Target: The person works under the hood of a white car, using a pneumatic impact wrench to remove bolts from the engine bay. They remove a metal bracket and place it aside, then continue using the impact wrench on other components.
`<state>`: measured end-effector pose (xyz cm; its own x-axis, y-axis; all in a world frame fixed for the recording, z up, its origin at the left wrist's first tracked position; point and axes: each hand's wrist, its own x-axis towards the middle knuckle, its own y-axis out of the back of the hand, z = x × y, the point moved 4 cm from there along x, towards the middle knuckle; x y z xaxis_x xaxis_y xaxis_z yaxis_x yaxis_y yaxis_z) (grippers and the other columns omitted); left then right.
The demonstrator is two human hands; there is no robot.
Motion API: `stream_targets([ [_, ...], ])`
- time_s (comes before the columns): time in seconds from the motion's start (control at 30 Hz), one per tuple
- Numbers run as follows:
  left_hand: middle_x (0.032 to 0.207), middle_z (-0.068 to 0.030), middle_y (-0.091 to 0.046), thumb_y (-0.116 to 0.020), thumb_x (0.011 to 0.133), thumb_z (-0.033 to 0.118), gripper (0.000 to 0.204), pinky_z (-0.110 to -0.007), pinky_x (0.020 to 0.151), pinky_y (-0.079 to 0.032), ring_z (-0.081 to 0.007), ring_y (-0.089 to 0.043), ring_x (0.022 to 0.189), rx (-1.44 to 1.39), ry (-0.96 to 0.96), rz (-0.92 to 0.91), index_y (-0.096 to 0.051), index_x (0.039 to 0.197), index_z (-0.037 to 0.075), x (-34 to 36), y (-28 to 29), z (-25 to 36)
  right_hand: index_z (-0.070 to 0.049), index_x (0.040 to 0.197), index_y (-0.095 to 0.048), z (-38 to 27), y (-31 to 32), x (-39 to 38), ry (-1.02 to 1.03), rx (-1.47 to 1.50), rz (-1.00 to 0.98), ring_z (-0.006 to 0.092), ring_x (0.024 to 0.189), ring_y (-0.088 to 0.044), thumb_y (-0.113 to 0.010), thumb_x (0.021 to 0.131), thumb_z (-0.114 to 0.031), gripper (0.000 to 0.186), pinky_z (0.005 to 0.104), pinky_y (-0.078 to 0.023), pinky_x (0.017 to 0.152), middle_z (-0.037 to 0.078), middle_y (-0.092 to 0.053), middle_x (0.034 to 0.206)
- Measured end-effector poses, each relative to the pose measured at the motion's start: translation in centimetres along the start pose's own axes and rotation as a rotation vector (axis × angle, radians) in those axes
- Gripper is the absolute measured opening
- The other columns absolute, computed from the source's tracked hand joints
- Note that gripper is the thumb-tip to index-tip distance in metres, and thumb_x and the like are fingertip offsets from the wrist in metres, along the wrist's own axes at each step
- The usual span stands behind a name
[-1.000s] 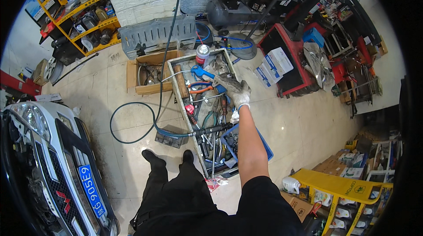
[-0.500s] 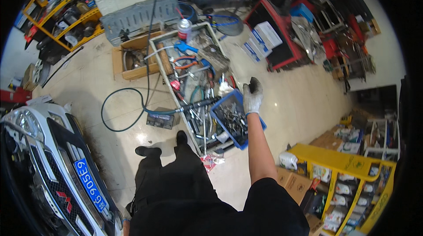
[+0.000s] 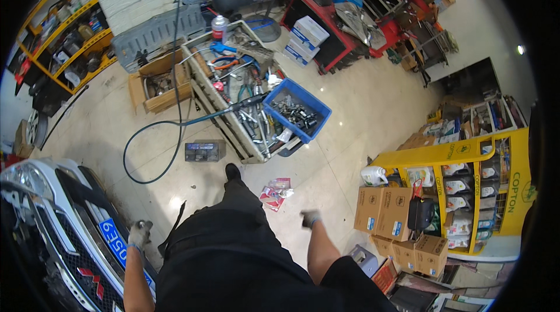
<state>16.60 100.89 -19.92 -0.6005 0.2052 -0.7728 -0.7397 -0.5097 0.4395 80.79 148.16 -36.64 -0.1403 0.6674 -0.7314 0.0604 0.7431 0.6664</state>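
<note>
My left hand, in a pale work glove, hangs at my side close to the front of a white car. Its fingers are loosely bent and apart, with nothing seen in them. My right hand, gloved too, is over the floor right of my legs, its fingers small but apart and nothing visible in them. Ahead stands a tool cart tray full of pliers, wrenches and other hand tools. A blue plastic bin of metal sockets sits across its near right corner, apart from both hands.
A green hose loops over the floor to the cart. A grey box and red-and-white packaging lie nearby. Cartons stand by a yellow shelf at right. An open cardboard box is left of the cart.
My right hand has moved back from beside the blue bin toward my body. My left hand has come into view by the car. The view has shifted, with more of the right-hand shelf showing.
</note>
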Motion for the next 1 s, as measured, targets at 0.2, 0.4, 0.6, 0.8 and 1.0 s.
stream_targets([
  [0.2, 0.090, -0.0109, -0.068, -0.075, 0.088, 0.048, 0.060, -0.041, 0.062, -0.060, -0.0219, -0.066, 0.079, -0.017, 0.040, -0.006, -0.063, 0.124, 0.002, 1.6, 1.9, -6.3, -0.002, 0.093, -0.073, -7.3, -13.5, -11.8, 0.194, -0.033, -0.479, 0.0253, 0.066, -0.065, -0.077, 0.089, -0.026, 0.025, 0.0418, -0.058, 0.059, 0.011, -0.069, 0.081],
  [0.4, 0.093, -0.0118, -0.069, -0.076, 0.087, 0.049, 0.056, -0.044, 0.069, -0.062, -0.0247, -0.067, 0.082, -0.087, 0.194, -0.137, -0.069, 0.115, 0.001, 0.9, -3.4, -18.0, 0.000, 0.118, -0.073, -17.2, -1.3, -14.6, 0.104, 0.032, 0.015, 0.0264, 0.106, -0.072, -0.087, 0.078, -0.029, 0.052, 0.0376, -0.055, 0.096, 0.015, -0.077, 0.115],
  [0.6, 0.094, -0.0113, -0.069, -0.078, 0.086, 0.046, 0.068, -0.047, 0.070, -0.063, -0.0272, -0.068, 0.085, -0.414, 0.385, -0.131, -0.058, 0.132, -0.001, -1.7, -14.7, -32.9, 0.001, 0.115, -0.073, -26.7, 8.8, -15.4, 0.369, -0.376, 0.177, 0.0317, 0.106, -0.072, -0.084, 0.081, -0.025, 0.045, 0.0392, -0.055, 0.098, 0.020, -0.076, 0.112],
  [0.8, 0.080, -0.0060, -0.062, -0.077, 0.088, 0.043, 0.040, -0.044, 0.062, -0.060, -0.0215, -0.062, 0.069, -0.674, 0.580, -0.180, -0.066, 0.107, 0.010, -10.1, -21.8, -38.5, -0.004, 0.116, -0.070, -52.7, 3.2, -33.7, 0.757, -0.797, 0.183, 0.0399, 0.109, -0.068, -0.068, 0.091, -0.028, 0.035, 0.0489, -0.053, 0.096, 0.024, -0.073, 0.113],
  [1.0, 0.072, -0.0040, -0.060, -0.075, 0.090, 0.048, 0.038, -0.047, 0.059, -0.057, -0.0204, -0.057, 0.058, -0.797, 0.599, -0.275, -0.068, 0.100, 0.013, -12.2, -28.8, -41.9, -0.006, 0.087, -0.072, -65.4, -10.6, -58.6, 1.744, -0.572, -0.329, 0.0340, 0.077, -0.070, -0.072, 0.082, -0.022, 0.017, 0.0458, -0.057, 0.070, 0.015, -0.070, 0.078],
])
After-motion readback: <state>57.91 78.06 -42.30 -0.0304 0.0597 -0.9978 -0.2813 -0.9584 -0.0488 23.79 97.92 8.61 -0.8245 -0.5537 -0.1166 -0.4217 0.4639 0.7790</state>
